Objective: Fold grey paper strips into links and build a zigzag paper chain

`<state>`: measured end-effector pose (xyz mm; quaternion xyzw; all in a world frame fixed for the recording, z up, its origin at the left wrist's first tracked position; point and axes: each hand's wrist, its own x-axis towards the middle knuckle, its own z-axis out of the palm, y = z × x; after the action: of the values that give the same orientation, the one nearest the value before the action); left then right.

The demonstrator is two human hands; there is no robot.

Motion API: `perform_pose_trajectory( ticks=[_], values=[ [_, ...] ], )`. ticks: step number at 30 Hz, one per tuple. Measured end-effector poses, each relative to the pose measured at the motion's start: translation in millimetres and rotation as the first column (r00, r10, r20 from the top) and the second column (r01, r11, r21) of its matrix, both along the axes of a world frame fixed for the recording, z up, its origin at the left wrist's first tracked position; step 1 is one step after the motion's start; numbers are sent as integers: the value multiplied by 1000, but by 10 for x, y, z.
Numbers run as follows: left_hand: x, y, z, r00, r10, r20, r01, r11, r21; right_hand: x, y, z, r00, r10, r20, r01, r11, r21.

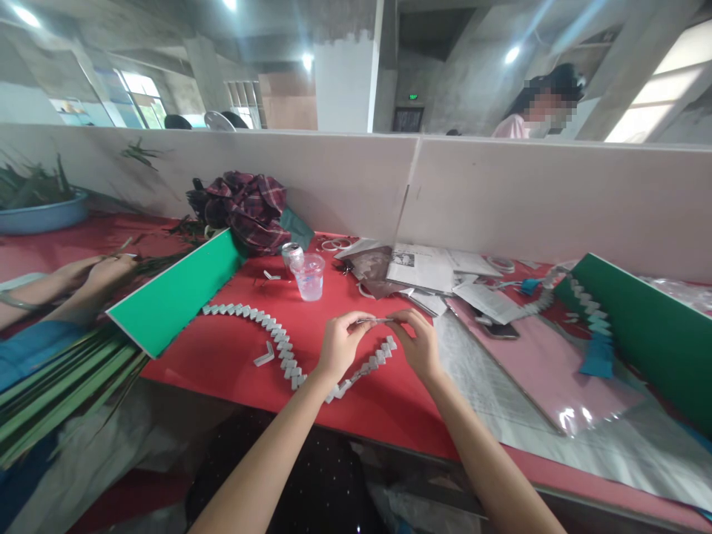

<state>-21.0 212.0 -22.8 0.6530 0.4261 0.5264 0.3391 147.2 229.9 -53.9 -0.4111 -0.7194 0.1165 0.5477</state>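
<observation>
Thin strip, one: your left hand and right hand pinch its ends; likely light, easily creased (paper, seemingly); hold it by the edges, softly

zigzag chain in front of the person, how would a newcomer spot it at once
On the red tabletop, find the green divider at left. Beside it starts a pale zigzag chain curving toward the left hand. Unlike the blue-tipped chain by the right divider, it shows no blue.
</observation>
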Motion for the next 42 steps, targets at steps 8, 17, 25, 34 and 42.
perform_pose_trajectory(
  ticks=[8, 17, 25, 34, 42],
  values=[
    [-12, 13, -20, 997, 27, -76, -22, 998, 64, 2, -25, 13, 999, 26, 36, -26, 999, 20],
    [-22, 14, -13, 998, 11, -70, -6, 998, 62, 11, -37, 26, 998, -17, 63, 13, 998, 56],
    [-71, 87, -70, 999, 52, -9, -51, 992, 113, 44, -26, 54, 998, -54, 21, 50, 988, 147],
    [-117, 76, 6, 982, 66, -178, 2, 934, 356, 82, 0, 63, 996, -86, -5, 86, 983, 162],
    [-127, 71, 27, 981, 51, -185, 18, 934, 356, 87, 9, 75, 998, -69, 12, 67, 987, 148]
  ],
)
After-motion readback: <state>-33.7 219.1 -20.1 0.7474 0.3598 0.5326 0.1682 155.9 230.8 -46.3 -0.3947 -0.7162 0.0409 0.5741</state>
